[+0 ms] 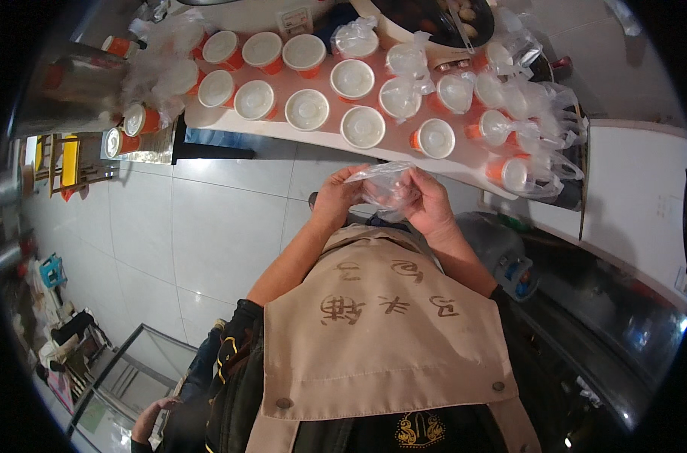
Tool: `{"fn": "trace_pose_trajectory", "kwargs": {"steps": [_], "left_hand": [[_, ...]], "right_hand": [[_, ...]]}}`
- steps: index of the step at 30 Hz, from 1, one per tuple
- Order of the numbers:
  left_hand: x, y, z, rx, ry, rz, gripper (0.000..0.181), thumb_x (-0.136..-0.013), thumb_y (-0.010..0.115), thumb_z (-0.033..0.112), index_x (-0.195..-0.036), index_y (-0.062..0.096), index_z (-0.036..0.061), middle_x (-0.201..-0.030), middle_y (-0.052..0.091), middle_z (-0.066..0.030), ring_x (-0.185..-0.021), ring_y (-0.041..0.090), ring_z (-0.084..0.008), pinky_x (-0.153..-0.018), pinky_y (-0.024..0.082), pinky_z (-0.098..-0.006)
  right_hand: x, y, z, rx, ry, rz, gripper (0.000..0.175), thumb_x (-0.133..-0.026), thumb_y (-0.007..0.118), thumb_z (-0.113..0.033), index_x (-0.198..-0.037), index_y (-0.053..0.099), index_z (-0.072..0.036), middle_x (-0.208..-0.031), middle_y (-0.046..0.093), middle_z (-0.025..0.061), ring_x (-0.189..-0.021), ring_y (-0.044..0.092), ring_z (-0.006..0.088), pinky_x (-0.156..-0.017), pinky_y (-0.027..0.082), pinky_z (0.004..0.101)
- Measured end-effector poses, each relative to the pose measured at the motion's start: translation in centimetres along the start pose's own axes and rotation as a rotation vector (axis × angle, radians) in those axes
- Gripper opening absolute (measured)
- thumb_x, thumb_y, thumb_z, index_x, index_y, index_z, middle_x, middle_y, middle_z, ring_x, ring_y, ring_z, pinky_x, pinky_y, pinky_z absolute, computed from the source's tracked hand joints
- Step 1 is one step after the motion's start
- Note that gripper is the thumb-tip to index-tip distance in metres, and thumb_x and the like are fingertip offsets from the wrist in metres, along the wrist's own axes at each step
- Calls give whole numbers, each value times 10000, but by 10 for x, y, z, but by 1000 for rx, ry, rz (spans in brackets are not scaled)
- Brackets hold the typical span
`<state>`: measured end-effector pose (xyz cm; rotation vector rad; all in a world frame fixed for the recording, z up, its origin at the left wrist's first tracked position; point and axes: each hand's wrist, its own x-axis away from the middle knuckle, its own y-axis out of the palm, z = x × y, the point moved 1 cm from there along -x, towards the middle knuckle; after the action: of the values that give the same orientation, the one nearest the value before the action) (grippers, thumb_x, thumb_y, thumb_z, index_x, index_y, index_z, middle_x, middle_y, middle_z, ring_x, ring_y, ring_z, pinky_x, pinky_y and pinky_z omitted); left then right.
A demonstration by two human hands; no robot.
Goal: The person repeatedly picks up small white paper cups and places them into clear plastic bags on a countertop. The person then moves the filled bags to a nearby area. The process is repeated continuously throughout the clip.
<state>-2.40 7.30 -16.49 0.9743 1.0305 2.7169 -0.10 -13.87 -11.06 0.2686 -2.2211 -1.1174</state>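
Note:
A thin clear plastic bag (390, 189) is stretched between my two hands, in front of the apron. My left hand (339, 194) grips its left edge and my right hand (430, 199) its right edge. Beyond them, rows of orange paper cups with whitish lids stand on a pale table; a lidded cup without a bag (363, 128) is close beyond my hands, and another lidded cup (435, 139) stands to its right. On the right, several cups are in clear bags, such as the bagged cup (514, 173) near the table's edge.
A pan (434, 22) with round food and a utensil sits at the back. A gas cylinder (490, 243) stands on the floor at right. Two cups rest on a side surface at left, beyond the table's end. Another person's hand (153, 416) shows at lower left, near a glass-topped table.

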Motion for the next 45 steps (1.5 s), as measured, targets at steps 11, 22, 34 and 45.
{"fn": "trace_pose_trajectory", "kwargs": {"steps": [11,22,34,45], "left_hand": [[-7,52,-2,349,-387,-284,512,-980,682,264,-1400,544,7,-1199,693,-93,-1077,680,-233,-899,584,-428],[-43,46,-35,177,-284,-173,232,-967,699,193,-1100,711,3,-1025,737,-104,-913,725,-236,-871,601,-387],[-49,60,-34,225,-300,-153,228,-1009,636,244,-1043,694,27,-1016,724,-79,-920,694,-199,-852,560,-352],[-62,37,-65,439,-236,-304,268,-1036,589,265,-1089,672,15,-1012,715,-81,-966,679,-225,-920,543,-397]], "right_hand": [[8,-43,-33,-117,107,191,228,-1023,623,-345,-1028,649,-118,-831,633,8,-694,591,140,-496,437,319],[9,-76,-51,58,87,327,171,-1020,621,-253,-944,629,-100,-738,568,-11,-578,507,120,-459,366,292],[11,-87,-66,313,110,179,192,-1012,607,-215,-929,621,-43,-630,486,0,-509,431,101,-457,361,273],[0,-94,-71,470,58,333,148,-971,671,-194,-949,678,-48,-766,602,-18,-614,486,78,-565,407,223]]}}
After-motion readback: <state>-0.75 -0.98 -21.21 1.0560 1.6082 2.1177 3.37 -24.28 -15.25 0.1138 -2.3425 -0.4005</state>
